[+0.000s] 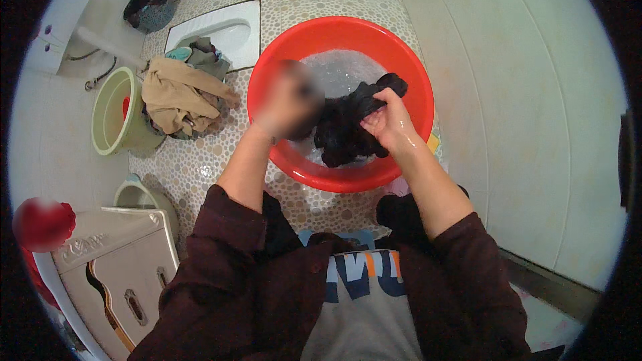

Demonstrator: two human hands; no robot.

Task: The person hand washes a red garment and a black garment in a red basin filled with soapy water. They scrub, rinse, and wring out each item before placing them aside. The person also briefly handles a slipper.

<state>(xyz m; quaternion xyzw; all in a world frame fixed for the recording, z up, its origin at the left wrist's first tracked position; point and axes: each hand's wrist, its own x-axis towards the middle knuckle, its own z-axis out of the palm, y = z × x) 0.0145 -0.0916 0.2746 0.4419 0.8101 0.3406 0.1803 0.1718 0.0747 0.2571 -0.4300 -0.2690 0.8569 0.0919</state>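
A large red basin [284, 37] stands on the floor in front of me, with cloudy, sudsy water [341, 70] in it. A wet, bunched black garment [344, 124] lies across the basin, partly over the water. Its right part is in the grip of my right hand [389, 120], thumb on top and fingers curled under the cloth. On the basin's left side, my left hand [289, 100] is at the dark cloth, but a blur hides its fingers. Water drops shine on my right wrist.
Left of the basin, clothes with a tan garment [180, 90] on top are heaped beside a pale green bucket [110, 117]. Behind are a squat toilet [251, 43] and a lined bin [150, 13]. A cabinet [120, 254] stands near left; a wall [521, 87] borders the right.
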